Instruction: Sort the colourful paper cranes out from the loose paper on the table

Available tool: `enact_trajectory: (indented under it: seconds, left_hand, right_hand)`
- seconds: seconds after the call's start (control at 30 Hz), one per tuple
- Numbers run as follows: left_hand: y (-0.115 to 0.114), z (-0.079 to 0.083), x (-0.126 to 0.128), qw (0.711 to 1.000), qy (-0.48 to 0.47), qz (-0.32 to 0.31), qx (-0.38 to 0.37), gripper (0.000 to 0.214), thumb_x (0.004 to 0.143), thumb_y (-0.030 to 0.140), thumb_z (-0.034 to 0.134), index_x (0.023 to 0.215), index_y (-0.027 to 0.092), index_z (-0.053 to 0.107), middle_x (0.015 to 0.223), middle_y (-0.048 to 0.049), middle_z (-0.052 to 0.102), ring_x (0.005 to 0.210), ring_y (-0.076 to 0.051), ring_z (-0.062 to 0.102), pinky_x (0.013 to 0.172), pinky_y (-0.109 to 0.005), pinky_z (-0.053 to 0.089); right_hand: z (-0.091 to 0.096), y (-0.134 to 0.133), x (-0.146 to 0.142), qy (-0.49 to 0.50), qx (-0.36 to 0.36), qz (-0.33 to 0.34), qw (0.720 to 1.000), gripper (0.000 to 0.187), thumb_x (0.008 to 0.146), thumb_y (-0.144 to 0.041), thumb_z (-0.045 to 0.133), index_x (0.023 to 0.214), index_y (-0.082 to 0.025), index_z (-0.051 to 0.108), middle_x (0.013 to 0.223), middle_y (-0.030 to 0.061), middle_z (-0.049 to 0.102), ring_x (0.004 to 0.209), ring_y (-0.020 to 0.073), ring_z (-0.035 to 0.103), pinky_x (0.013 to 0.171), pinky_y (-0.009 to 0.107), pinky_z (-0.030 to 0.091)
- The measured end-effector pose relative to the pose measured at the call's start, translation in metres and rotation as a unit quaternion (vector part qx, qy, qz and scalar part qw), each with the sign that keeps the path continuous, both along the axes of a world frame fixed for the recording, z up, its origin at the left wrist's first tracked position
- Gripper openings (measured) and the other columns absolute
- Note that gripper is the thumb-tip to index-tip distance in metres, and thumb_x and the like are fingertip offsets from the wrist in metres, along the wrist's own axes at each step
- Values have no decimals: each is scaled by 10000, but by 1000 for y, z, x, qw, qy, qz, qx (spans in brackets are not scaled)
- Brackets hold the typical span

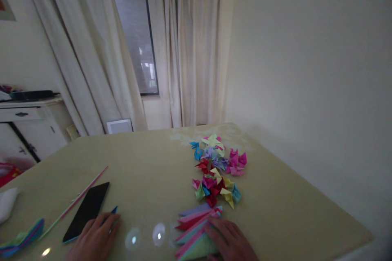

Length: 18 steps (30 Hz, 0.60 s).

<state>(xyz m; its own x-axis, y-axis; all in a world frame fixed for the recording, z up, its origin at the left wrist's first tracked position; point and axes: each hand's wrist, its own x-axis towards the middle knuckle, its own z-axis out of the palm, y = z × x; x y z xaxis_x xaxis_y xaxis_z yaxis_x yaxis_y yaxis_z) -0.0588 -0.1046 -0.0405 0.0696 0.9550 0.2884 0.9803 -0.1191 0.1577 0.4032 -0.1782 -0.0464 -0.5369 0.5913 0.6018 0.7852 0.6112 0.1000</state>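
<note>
My left hand (96, 234) is low on the left, over the near end of a black phone (88, 208). Its fingers are curled, and the tip of a small piece of blue folded paper (114, 210) pokes out past them; the rest is hidden. My right hand (231, 238) lies on a fanned row of folded paper pieces (191, 232) in pink, red, blue, lilac and pale green, its fingers stretched over their right side. Beyond that hand a heap of folded paper figures (216, 167) spreads across the table in many colours.
A long thin pink and green stick (73, 203) lies past the phone. More folded paper pieces (23, 238) and a white object (7, 204) sit at the table's left. The table (147, 163) runs toward curtains (196, 49) and along a wall (306, 69).
</note>
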Motion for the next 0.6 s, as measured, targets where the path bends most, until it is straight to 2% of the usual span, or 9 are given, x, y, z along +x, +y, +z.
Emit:
enact_trajectory:
  seconds: [0.07, 0.13, 0.2, 0.33, 0.47, 0.53, 0.6]
  left_hand:
    - [6, -3, 20, 998, -45, -44, -12, 404, 910, 315, 477, 1184, 280, 771, 1234, -50, 785, 1185, -266, 714, 1086, -421, 559]
    - [12, 1, 45, 992, -83, -92, -28, 461, 907, 281, 468, 1281, 278, 737, 1299, -52, 762, 1234, -262, 702, 1097, -406, 559]
    - [17, 14, 74, 983, -99, -143, -54, 507, 884, 215, 473, 1323, 278, 718, 1333, -52, 746, 1245, -258, 699, 1099, -393, 559]
    - [35, 52, 137, 965, -131, -206, -100, 485, 879, 117, 468, 1264, 237, 738, 1243, -91, 770, 1171, -237, 719, 1077, -388, 559]
    - [52, 73, 199, 936, -217, -260, -94, 386, 951, 208, 528, 1292, 191, 709, 1239, -114, 762, 1128, -231, 720, 1047, -387, 571]
    - [54, 75, 221, 914, -247, -307, -93, 409, 976, 266, 563, 1368, 212, 665, 1347, -103, 725, 1229, -231, 680, 1109, -398, 535]
    - [48, 76, 231, 901, -247, -342, -100, 457, 994, 309, 580, 1446, 251, 612, 1463, -91, 662, 1348, -242, 608, 1192, -436, 465]
  right_hand:
    - [3, -2, -2, -2, 2, -7, 1000, 559, 953, -544, 717, 1413, -240, 627, 1351, 66, 740, 1154, 226, 697, 1000, 291, 543]
    - [6, -4, -4, 2, 1, -12, 1000, 554, 950, -562, 711, 1394, -239, 637, 1345, 68, 741, 1147, 226, 697, 999, 293, 542]
    - [7, -6, -4, 14, -16, -13, 1000, 552, 941, -519, 724, 1412, -250, 623, 1359, 59, 733, 1158, 229, 690, 1009, 298, 539]
    - [4, -7, -4, 33, -66, -15, 997, 549, 913, -415, 751, 1422, -273, 604, 1365, 44, 729, 1175, 233, 684, 1024, 301, 538]
    - [-2, -4, -3, 42, -66, -11, 997, 488, 925, -432, 750, 1368, -266, 628, 1320, 41, 751, 1131, 237, 709, 986, 307, 562]
    - [-6, -3, -2, 46, -52, -13, 998, 452, 946, -427, 732, 1354, -259, 634, 1310, 35, 755, 1112, 234, 718, 968, 309, 567]
    - [-11, -3, 0, 52, -43, -27, 997, 400, 969, -383, 702, 1344, -256, 642, 1294, 40, 759, 1100, 233, 720, 953, 313, 564]
